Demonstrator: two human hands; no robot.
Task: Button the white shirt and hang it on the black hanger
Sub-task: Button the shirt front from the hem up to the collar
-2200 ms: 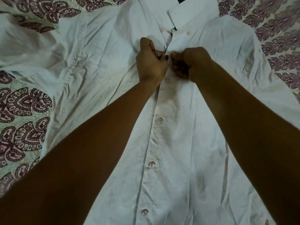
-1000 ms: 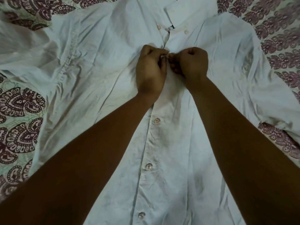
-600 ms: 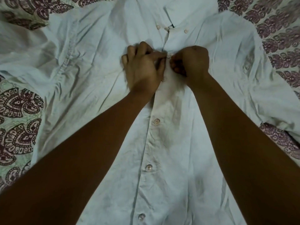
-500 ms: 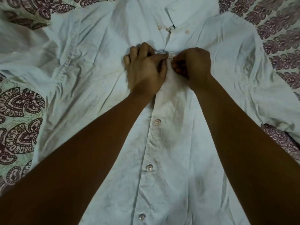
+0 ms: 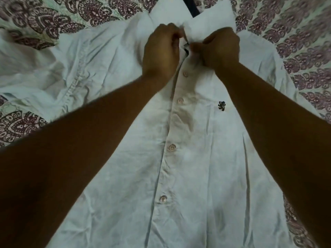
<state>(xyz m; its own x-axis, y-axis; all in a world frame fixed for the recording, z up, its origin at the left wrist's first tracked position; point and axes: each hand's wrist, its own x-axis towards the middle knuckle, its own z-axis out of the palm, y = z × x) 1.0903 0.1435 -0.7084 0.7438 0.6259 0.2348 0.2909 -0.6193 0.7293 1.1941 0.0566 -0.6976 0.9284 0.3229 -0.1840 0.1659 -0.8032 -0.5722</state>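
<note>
The white shirt (image 5: 193, 169) lies front up on a patterned bedspread, with several buttons closed down its placket. My left hand (image 5: 161, 51) pinches the left edge of the neck opening just under the collar. My right hand (image 5: 222, 47) pinches the right edge opposite, knuckles up. A small dark gap shows between the two edges. A dark shape (image 5: 193, 6) pokes out above the collar; it may be the black hanger, though I cannot tell. A small dark logo (image 5: 221, 105) sits on the chest.
The bedspread (image 5: 304, 51) with maroon paisley print surrounds the shirt. The shirt's left sleeve (image 5: 35, 68) is bunched up at the left. Both my forearms cross the lower shirt front.
Both hands have moved up the placket from the second button to the collar opening. That button now shows closed below them. The view has shifted, so more of the shirt front appears.
</note>
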